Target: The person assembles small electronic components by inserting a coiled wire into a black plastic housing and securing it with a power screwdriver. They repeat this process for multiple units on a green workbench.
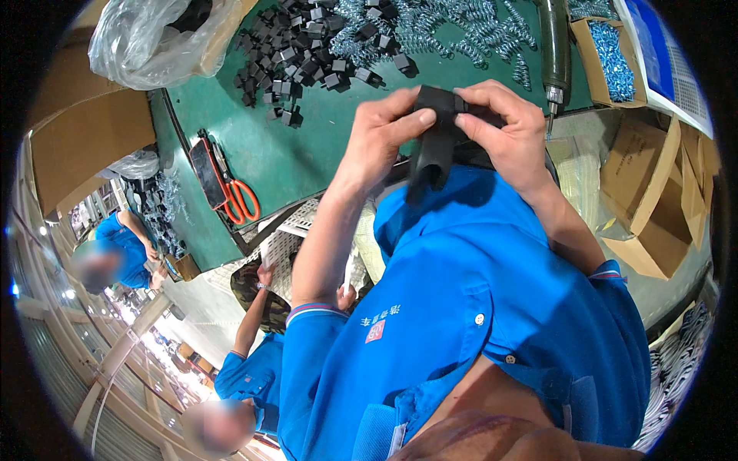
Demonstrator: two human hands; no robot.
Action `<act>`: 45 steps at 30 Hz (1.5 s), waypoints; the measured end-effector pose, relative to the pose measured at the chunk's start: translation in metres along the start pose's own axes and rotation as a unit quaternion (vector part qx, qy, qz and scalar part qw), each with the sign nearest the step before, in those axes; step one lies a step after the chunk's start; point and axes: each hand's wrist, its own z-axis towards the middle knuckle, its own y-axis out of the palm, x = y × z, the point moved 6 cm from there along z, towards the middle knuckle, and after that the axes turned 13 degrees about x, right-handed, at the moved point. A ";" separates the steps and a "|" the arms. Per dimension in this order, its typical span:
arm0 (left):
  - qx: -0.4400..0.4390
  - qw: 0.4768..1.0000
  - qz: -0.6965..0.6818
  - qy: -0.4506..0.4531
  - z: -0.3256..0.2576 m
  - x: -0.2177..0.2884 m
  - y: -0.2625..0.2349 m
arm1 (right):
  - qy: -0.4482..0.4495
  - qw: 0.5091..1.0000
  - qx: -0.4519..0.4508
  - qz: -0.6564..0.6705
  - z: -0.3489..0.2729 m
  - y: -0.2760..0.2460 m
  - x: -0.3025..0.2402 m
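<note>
- Left hand [377,134]: fingers clamped on the upper left of the black part [433,150], thumb flat on the near face, index up by the top edge.
- Right hand [511,127]: thumb and index close together at the part's upper right side, pinching a dark bit there; can't tell if that's separate or part of it.
- Key relation: both hands sit at the top end. Long axis runs from there down toward the wearer's torso, slightly left; the hollow-looking lower end hangs free, no fingers on it.
- Neither hand is nearer; left has the broad face, right has the side.
- Part is in the air, around the near edge of the green surface [269,157], above the blue shirt [477,253].
- Beyond the hands: heap of black blocks [307,54] ahead-left, springs [477,34] straight ahead.
- Farther right: power screwdriver [555,54], then a carton of screws [611,58].
- Farther left: red-handled scissors [241,201] beside a phone [206,170].
</note>
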 end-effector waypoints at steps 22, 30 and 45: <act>0.070 0.736 0.587 0.330 0.020 -0.001 0.046 | -0.172 0.936 -0.076 -0.296 -0.001 0.001 0.043; 0.069 0.697 0.634 0.328 0.019 -0.005 0.051 | -0.053 0.864 0.082 -0.494 0.062 -0.121 0.007; 0.114 0.744 0.546 0.367 0.019 -0.010 0.041 | 0.089 0.985 0.076 -0.125 0.083 -0.103 0.042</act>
